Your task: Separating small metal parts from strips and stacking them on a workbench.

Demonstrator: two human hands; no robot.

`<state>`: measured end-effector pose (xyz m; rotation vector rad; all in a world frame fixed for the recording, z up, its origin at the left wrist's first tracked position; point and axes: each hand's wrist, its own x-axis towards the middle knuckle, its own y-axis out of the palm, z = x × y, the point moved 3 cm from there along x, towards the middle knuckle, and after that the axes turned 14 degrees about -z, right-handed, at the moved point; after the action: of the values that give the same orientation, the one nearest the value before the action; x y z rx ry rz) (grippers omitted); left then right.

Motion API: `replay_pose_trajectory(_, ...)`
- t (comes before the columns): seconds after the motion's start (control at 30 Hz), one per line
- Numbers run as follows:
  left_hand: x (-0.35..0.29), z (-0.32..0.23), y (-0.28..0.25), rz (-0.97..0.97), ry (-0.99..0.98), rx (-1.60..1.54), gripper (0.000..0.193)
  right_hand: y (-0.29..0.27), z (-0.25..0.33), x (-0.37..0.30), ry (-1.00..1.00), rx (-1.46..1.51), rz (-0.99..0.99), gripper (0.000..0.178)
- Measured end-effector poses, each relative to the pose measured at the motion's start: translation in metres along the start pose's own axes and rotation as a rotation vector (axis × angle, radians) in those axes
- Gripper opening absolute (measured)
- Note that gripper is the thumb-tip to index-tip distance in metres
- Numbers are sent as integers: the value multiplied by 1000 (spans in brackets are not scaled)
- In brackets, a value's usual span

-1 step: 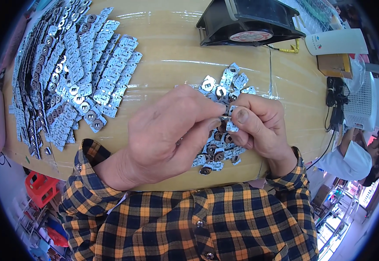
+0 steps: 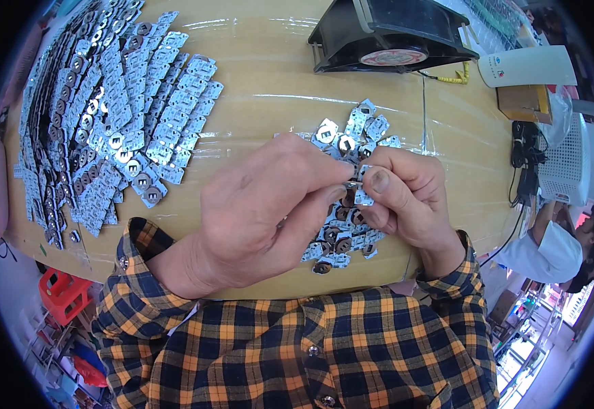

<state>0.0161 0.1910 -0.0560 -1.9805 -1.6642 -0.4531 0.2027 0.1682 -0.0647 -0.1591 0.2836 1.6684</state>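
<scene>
In front of my chest, my two hands meet over a loose pile of small white circuit boards with round coin-cell holders. My right hand is closed, pinching one small circuit board between thumb and fingers. From the other side my left hand comes up to it, thumb and index finger pressed together at the board's edge. A tiny shiny bit shows at those fingertips, too small to name. My fingers hide part of the board and of the pile beneath.
A large heap of board strips covers the table's left side. A black fan stands at the back, near a white cup-like container on a cardboard box. Black cables and a white basket lie right, near another person.
</scene>
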Motion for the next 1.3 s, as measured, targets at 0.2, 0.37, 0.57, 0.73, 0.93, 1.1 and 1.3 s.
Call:
replay_pose_trajectory(0.2, 2, 5, -6, -27, -18, -43, 24, 5, 1, 2, 23, -8, -32, 33)
replay_pose_trajectory(0.37, 4, 2, -10, -34, 37, -60, 24, 8, 4, 0, -103, -87, -32, 32)
replay_pose_trajectory(0.57, 4, 0, -10, -5, 29, -74, 27, 6, 2, 0, -63, -18, -33, 21)
replay_pose_trajectory(0.73, 3, 1, -11, 128, 59, -65, 27, 7, 1, -1, -14, -23, -98, 20)
replay_pose_trajectory(0.93, 12, 7, -18, -55, -88, -60, 23, 6, 9, 9, -342, -318, -98, 17)
replay_pose_trajectory(1.1, 8, 5, -14, 92, -40, -45, 18, 12, 13, 8, -680, -573, -32, 15)
replay_pose_trajectory(1.3, -4, 12, -12, 55, -511, -233, 15, 9, 13, 5, -355, -400, -152, 11)
